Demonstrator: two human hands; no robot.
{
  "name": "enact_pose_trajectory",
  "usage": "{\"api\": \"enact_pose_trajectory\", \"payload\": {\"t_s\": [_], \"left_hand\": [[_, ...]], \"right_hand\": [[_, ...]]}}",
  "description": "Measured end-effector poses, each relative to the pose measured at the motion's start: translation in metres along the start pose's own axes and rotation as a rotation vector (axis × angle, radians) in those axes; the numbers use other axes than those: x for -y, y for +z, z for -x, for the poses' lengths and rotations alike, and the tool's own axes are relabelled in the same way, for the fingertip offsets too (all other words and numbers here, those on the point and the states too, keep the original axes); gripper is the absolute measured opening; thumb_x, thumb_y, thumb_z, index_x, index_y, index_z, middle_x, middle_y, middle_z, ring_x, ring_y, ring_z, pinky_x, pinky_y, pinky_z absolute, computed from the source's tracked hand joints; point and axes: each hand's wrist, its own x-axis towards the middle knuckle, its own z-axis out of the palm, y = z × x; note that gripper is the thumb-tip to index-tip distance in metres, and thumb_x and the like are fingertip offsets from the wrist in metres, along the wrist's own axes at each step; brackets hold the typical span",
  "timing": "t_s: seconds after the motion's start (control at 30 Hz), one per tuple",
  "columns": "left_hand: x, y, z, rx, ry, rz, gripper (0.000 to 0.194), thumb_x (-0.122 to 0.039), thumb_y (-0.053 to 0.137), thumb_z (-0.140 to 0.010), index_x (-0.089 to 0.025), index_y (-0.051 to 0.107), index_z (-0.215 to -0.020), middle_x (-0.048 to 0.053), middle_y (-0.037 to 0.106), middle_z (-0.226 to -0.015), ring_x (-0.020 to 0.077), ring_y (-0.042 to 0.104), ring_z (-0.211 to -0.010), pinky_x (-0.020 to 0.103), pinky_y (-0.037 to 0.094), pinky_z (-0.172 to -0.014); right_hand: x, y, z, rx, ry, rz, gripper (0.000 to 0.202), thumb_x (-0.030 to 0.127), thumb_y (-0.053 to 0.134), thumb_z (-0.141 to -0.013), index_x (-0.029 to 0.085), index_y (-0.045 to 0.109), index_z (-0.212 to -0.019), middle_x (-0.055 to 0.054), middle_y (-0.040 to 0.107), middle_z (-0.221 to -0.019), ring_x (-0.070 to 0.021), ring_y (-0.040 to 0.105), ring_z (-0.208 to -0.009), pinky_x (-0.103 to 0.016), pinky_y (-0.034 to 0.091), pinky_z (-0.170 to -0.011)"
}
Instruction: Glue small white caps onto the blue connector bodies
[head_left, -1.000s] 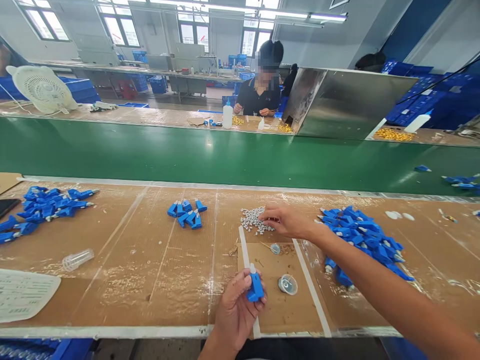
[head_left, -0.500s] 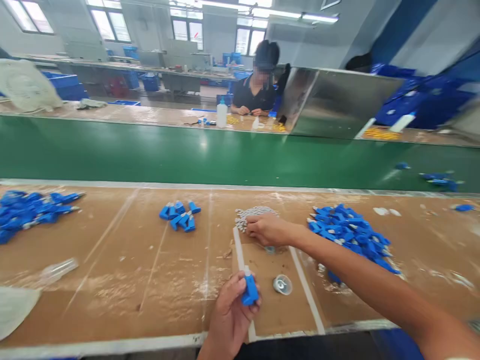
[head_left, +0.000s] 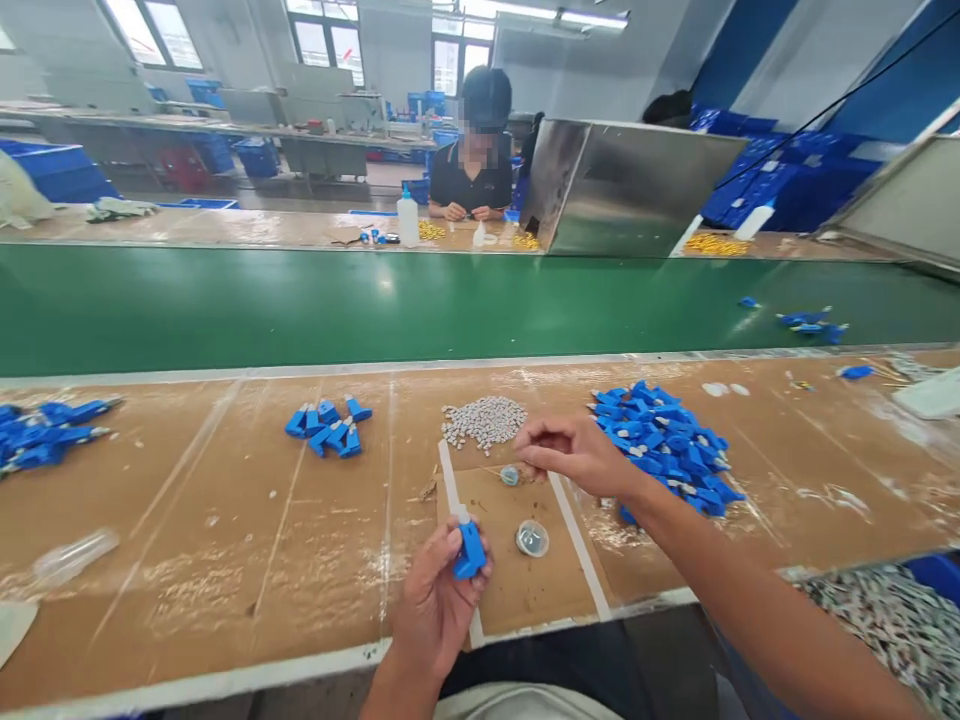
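My left hand point(head_left: 442, 590) is closed around a blue plastic part with a whitish tip point(head_left: 469, 550), held tip up above the table's front edge. My right hand point(head_left: 574, 452) hovers just right of a heap of small grey pieces point(head_left: 487, 422). Its thumb and fingertips are drawn together; whatever they pinch is too small to make out. Below those fingertips lies a small bluish clear piece point(head_left: 509, 476). A small round clear cup point(head_left: 532, 539) with something greyish inside rests on a cardboard sheet point(head_left: 517, 590) between white tape strips.
To the right is a big pile of blue parts point(head_left: 664, 450); smaller groups lie left of centre point(head_left: 328, 428) and far left point(head_left: 52, 432). A green belt point(head_left: 337, 310) runs behind, carrying several blue parts. Across it a person sits near a white bottle point(head_left: 407, 218).
My right hand has moved off the grey heap to its right side. My left hand still holds the blue part. The whole view has swung to the right.
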Motion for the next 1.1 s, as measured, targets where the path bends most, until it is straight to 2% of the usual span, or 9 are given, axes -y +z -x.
{"api": "enact_pose_trajectory", "payload": {"t_s": [0.17, 0.3, 0.43, 0.6, 0.8, 1.1], "left_hand": [[0.008, 0.029, 0.001, 0.132, -0.031, -0.110, 0.020, -0.025, 0.072, -0.084, -0.012, 0.072, -0.099, 0.007, 0.069, -0.087, 0.0134, 0.064, -0.073, 0.022, 0.052, -0.063], [0.015, 0.047, 0.006, 0.166, -0.100, -0.190, 0.026, -0.030, 0.076, -0.081, -0.012, 0.071, -0.100, 0.008, 0.070, -0.085, 0.0139, 0.065, -0.069, 0.022, 0.049, -0.061], [0.018, 0.056, 0.011, 0.162, -0.122, -0.230, 0.025, -0.030, 0.076, -0.081, -0.013, 0.070, -0.098, 0.007, 0.069, -0.082, 0.0136, 0.063, -0.067, 0.023, 0.049, -0.062], [0.019, 0.059, 0.013, 0.166, -0.103, -0.238, 0.028, -0.030, 0.077, -0.080, -0.013, 0.072, -0.101, 0.007, 0.069, -0.085, 0.0133, 0.062, -0.068, 0.022, 0.048, -0.062], [0.020, 0.055, 0.012, 0.210, -0.137, -0.248, 0.028, -0.029, 0.072, -0.085, -0.009, 0.071, -0.106, 0.011, 0.071, -0.088, 0.0141, 0.065, -0.072, 0.021, 0.049, -0.066], [0.019, 0.048, 0.011, 0.240, -0.172, -0.132, 0.026, -0.024, 0.076, -0.082, -0.010, 0.072, -0.104, 0.009, 0.071, -0.089, 0.0124, 0.066, -0.072, 0.018, 0.051, -0.065]], "right_hand": [[0.014, 0.027, 0.063, -0.236, 0.235, -0.586, 0.015, 0.030, 0.079, -0.082, 0.019, 0.072, -0.088, -0.002, 0.072, -0.070, -0.0153, 0.070, -0.062, -0.023, 0.058, -0.053], [0.025, 0.041, 0.082, -0.323, 0.299, -0.757, 0.017, 0.030, 0.085, -0.075, 0.019, 0.077, -0.085, -0.003, 0.073, -0.065, -0.0152, 0.070, -0.057, -0.021, 0.057, -0.050], [0.033, 0.040, 0.085, -0.324, 0.362, -0.766, 0.018, 0.033, 0.085, -0.076, 0.019, 0.078, -0.083, -0.005, 0.075, -0.067, -0.0148, 0.068, -0.056, -0.023, 0.057, -0.052], [0.038, 0.037, 0.086, -0.325, 0.360, -0.746, 0.019, 0.036, 0.083, -0.077, 0.019, 0.078, -0.084, -0.005, 0.075, -0.068, -0.0152, 0.067, -0.057, -0.024, 0.057, -0.053], [0.040, 0.037, 0.089, -0.325, 0.374, -0.718, 0.020, 0.036, 0.082, -0.079, 0.019, 0.075, -0.084, -0.005, 0.073, -0.067, -0.0160, 0.068, -0.058, -0.025, 0.057, -0.054], [0.044, 0.041, 0.095, -0.324, 0.371, -0.623, 0.017, 0.037, 0.075, -0.086, 0.020, 0.074, -0.089, -0.006, 0.073, -0.077, -0.0186, 0.069, -0.068, -0.029, 0.059, -0.061]]}}
